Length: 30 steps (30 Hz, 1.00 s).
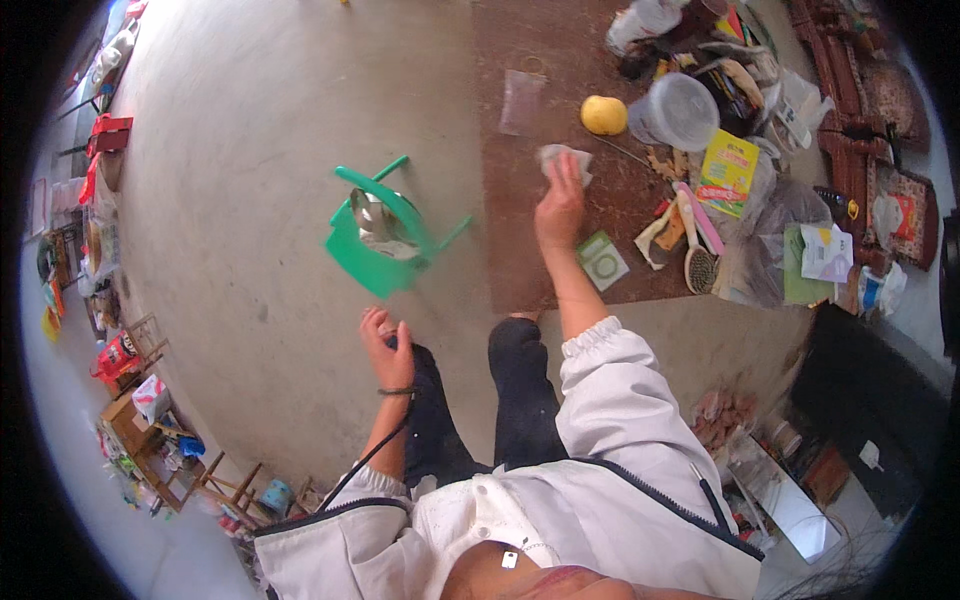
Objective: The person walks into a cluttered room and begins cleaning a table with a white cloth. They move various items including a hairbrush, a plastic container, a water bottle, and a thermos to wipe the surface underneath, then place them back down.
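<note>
My right hand (pixel 561 210) is pressed down over a crumpled white tissue or cloth (pixel 577 159) on the reddish-brown tabletop (pixel 517 259). Just below that hand lies a green and white square packet (pixel 602 260). A yellow round fruit (pixel 603 115) and a flat clear plastic packet (pixel 523 102) lie beyond the cloth. My left hand (pixel 386 349) hovers by my left knee, thumb apart from bent fingers, with nothing seen in it. In front of it on the concrete floor stands a green plastic object (pixel 367 259) with a curved bar and a shiny silvery thing (pixel 382 225) inside; its kind is unclear.
Clutter fills the table's right side: a clear plastic tub (pixel 681 112), a yellow packet (pixel 727 172), a hairbrush (pixel 701 266) and plastic bags (pixel 765 247). A carved wooden seat (pixel 840 112) stands beyond it. Wooden stools (pixel 232 480) and boxes (pixel 127 420) line the left wall.
</note>
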Each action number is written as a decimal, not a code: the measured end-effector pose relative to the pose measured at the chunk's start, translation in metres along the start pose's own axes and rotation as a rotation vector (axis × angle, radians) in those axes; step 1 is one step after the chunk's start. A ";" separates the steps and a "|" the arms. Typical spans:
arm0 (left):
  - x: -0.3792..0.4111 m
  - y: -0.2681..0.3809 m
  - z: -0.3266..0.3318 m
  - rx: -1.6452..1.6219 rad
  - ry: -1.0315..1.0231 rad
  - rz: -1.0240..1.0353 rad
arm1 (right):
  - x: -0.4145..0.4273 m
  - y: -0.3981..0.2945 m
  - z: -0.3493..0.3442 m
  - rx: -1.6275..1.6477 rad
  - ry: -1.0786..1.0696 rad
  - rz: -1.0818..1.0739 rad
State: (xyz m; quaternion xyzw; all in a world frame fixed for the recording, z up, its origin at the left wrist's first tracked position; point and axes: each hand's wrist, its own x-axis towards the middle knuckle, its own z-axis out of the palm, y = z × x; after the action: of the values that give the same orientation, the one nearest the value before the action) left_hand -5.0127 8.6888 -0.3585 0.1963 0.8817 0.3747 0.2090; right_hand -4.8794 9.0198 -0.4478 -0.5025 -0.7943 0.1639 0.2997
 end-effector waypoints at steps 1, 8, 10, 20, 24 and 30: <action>0.004 -0.010 -0.015 0.006 -0.002 -0.040 | -0.001 -0.020 0.014 0.022 -0.036 -0.025; 0.039 -0.100 -0.124 -0.097 -0.050 -0.137 | -0.083 -0.046 -0.003 -0.110 -0.133 -0.043; 0.060 -0.112 -0.168 -0.135 -0.042 -0.093 | -0.101 -0.043 -0.011 -0.190 -0.052 0.038; 0.215 -0.167 -0.326 -0.011 0.021 -0.058 | -0.033 -0.103 0.070 -0.112 0.029 0.242; 0.284 -0.136 -0.331 -0.045 -0.041 0.060 | -0.024 -0.107 0.069 -0.098 0.097 0.347; 0.404 -0.067 -0.278 -0.010 -0.191 0.256 | -0.002 -0.117 0.081 -0.172 0.237 0.389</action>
State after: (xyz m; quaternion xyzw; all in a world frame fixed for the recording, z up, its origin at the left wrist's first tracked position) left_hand -5.5061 8.6878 -0.3225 0.3409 0.8236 0.3826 0.2432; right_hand -5.0123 8.9701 -0.4447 -0.6853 -0.6530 0.0905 0.3096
